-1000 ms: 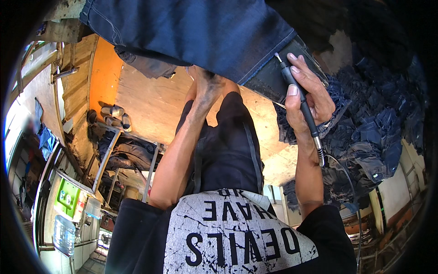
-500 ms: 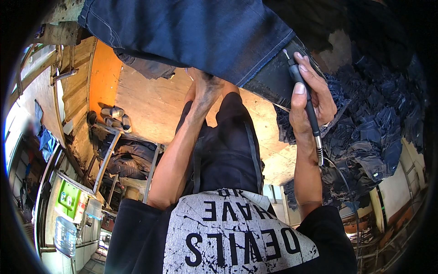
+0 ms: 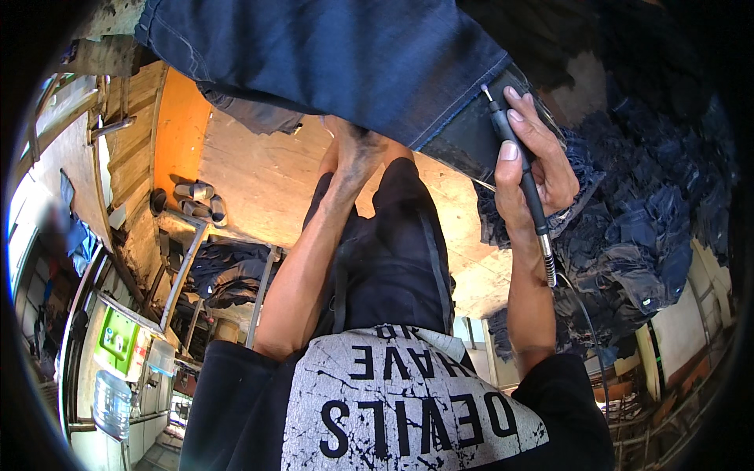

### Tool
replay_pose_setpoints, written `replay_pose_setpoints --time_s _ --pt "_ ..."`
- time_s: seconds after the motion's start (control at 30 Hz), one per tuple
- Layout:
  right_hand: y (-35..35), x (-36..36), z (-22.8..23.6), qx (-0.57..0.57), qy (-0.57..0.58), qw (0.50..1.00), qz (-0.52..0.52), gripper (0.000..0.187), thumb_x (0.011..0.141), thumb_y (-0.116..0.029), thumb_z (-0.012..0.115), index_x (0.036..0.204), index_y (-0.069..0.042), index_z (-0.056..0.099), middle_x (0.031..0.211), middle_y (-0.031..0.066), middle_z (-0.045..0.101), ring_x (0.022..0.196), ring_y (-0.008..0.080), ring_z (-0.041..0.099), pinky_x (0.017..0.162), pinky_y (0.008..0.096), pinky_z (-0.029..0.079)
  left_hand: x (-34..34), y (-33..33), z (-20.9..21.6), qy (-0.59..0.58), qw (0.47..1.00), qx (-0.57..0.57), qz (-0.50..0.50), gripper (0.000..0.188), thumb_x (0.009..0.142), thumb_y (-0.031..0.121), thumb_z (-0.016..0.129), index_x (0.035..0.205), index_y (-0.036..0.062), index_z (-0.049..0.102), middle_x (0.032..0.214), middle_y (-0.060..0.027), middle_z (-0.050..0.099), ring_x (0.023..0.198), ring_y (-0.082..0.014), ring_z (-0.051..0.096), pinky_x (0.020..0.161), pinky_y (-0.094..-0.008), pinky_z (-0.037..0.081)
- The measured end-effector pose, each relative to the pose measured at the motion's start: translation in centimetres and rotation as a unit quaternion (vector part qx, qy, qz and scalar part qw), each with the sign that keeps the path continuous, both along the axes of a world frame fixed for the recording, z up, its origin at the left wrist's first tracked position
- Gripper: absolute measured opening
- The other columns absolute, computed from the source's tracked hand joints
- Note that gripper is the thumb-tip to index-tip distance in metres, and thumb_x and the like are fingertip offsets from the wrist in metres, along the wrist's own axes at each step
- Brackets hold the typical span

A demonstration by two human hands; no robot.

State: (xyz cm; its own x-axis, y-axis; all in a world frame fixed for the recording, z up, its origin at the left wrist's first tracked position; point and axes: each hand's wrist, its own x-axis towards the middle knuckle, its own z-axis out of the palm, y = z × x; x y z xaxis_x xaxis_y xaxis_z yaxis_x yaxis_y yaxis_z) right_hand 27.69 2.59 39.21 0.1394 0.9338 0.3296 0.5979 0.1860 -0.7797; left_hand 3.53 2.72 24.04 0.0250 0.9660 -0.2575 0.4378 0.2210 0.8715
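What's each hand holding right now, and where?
Right hand grips the pen-like rotary tool around its upper barrel. Left hand reaches under the denim jeans; grip hidden.

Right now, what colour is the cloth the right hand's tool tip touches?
Dark blue denim, with a darker, near-black strip at the hem by the tool; head view.

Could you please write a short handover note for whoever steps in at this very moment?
Right hand: grips a pen-like rotary tool, tip at the hem edge of the jeans; its cable runs down past the forearm.
Left hand: under the jeans, fingers hidden by the cloth.
Jeans: spread across the top of the view; a pile of denim lies to the right.
Done: cannot tell; no worked marks are visible.
Left: whatever is wanted at the hem, judging by where the tip sits.
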Motion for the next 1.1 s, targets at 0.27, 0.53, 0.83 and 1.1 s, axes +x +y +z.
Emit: replay_pose_setpoints --time_s 0.27,0.53,0.83,1.1 --pt "-0.3 0.0 0.2 -0.021 0.016 1.000 0.015 0.033 0.085 -0.005 0.070 0.116 0.002 0.078 0.119 0.0253 0.081 0.119 0.0406 0.078 0.111 0.0564 0.059 -0.3 -0.4 -0.8 -0.029 1.000 -0.010 0.004 0.056 0.096 0.021 0.086 0.139 -0.0038 0.061 0.137 -0.0139 0.067 0.126 -0.0253 0.063 0.107 -0.0391 0.050" --pt "-0.2 -0.1 0.6 -0.017 0.010 0.999 0.044 0.032 0.085 -0.006 0.070 0.114 0.002 0.079 0.112 0.0253 0.082 0.115 0.0399 0.079 0.109 0.0578 0.059 -1.1 -0.4 -1.4 -0.028 0.999 -0.020 -0.011 0.053 0.097 0.022 0.085 0.137 -0.0032 0.063 0.138 -0.0143 0.067 0.128 -0.0243 0.063 0.106 -0.0390 0.051" --pt "-0.3 0.0 0.9 -0.022 0.016 0.993 0.118 0.030 0.088 -0.004 0.066 0.115 0.004 0.078 0.116 0.0271 0.079 0.120 0.0417 0.077 0.110 0.0591 0.058 0.2 -0.4 -0.3 -0.068 0.997 -0.005 0.040 0.052 0.097 0.022 0.084 0.138 -0.0023 0.062 0.135 -0.0142 0.068 0.125 -0.0238 0.065 0.104 -0.0386 0.052" --pt "-0.3 -0.2 0.9 -0.010 0.040 0.986 0.163 0.029 0.078 -0.002 0.072 0.106 0.004 0.080 0.103 0.0222 0.081 0.110 0.0386 0.081 0.105 0.0562 0.063 0.4 0.4 1.7 -0.123 0.992 -0.028 0.020 0.046 0.100 0.023 0.080 0.136 -0.0011 0.065 0.134 -0.0126 0.069 0.123 -0.0246 0.066 0.105 -0.0386 0.052"
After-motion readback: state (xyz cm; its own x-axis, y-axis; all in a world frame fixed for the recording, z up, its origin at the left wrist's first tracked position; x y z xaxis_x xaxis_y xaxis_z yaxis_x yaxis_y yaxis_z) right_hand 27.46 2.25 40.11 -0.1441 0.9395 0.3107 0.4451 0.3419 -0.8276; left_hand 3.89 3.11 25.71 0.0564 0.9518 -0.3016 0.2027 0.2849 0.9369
